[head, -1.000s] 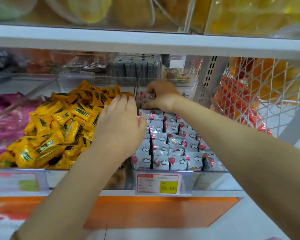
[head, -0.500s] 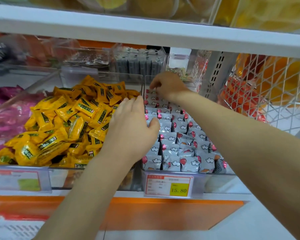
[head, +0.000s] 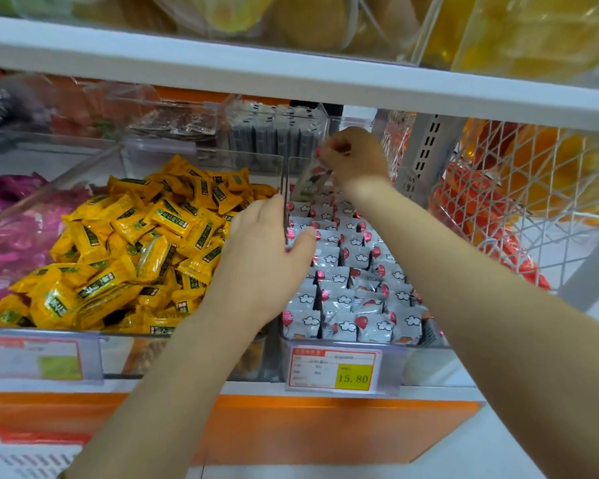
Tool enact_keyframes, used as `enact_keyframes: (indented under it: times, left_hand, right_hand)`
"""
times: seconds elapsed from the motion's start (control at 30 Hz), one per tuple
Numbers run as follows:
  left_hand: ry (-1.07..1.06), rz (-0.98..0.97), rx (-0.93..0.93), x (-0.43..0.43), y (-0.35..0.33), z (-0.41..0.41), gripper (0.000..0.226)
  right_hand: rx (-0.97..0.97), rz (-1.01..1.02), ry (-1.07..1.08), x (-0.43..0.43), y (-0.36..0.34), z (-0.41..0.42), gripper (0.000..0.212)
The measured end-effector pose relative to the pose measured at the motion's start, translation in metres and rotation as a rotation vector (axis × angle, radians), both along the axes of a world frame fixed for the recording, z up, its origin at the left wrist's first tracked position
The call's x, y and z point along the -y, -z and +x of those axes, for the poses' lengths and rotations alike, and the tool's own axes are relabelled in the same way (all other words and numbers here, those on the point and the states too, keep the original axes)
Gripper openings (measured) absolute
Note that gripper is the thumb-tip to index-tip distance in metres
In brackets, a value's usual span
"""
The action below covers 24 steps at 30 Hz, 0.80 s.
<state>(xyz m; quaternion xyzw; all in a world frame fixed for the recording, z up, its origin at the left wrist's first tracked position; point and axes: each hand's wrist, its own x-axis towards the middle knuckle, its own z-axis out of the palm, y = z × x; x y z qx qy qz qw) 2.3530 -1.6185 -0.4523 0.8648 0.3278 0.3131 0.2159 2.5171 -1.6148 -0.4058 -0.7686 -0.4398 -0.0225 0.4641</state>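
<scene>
A clear plastic bin (head: 426,344) on a shop shelf holds rows of small white snack packets (head: 339,299) printed with clouds and red balloons. My right hand (head: 355,157) is at the back of this bin and pinches one packet (head: 310,183), lifted and tilted above the rows. My left hand (head: 263,261) rests on the clear divider wall between this bin and the yellow one, fingers on the yellow side and thumb over the white packets.
Left of the divider is a heap of yellow sweets (head: 135,243), then pink packets (head: 11,229). A price tag reading 15.80 (head: 334,369) hangs on the bin front. A white wire basket (head: 519,188) with orange goods stands right. A white shelf (head: 291,77) runs overhead.
My right hand has risen from the back rows with one packet pinched in it. My left hand has stayed on the divider. The camera has tilted slightly.
</scene>
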Motion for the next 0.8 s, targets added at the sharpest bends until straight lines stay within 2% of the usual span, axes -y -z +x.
enact_keyframes:
  times: [0.17, 0.23, 0.3, 0.37, 0.47, 0.6, 0.8]
  left_hand:
    - [0.010, 0.105, 0.118, 0.006, -0.006, -0.014, 0.041]
    - [0.001, 0.129, 0.102, 0.010, -0.008, -0.020, 0.043]
    - [-0.009, 0.137, 0.064, 0.016, -0.009, -0.024, 0.050]
    - [-0.017, 0.099, 0.049, 0.022, -0.008, -0.028, 0.053]
    - [-0.014, 0.036, 0.083, 0.028, -0.005, -0.032, 0.043]
    - [0.062, -0.033, 0.192, 0.027, -0.006, -0.034, 0.027]
    - [0.069, -0.332, 0.477, 0.039, -0.010, -0.035, 0.022]
  right_hand:
    - [-0.255, 0.297, 0.078, 0.061, 0.001, -0.020, 0.008]
    - [-0.365, 0.349, 0.046, 0.087, 0.005, -0.030, 0.007]
    - [-0.570, 0.401, -0.051, 0.109, 0.009, -0.042, 0.012]
    - [-0.749, 0.424, -0.146, 0.126, 0.015, -0.053, 0.022]
    - [-0.892, 0.447, -0.231, 0.140, 0.021, -0.064, 0.023]
    - [-1.009, 0.451, -0.300, 0.151, 0.026, -0.067, 0.012]
    - [-1.130, 0.487, -0.400, 0.155, 0.030, -0.063, 0.006]
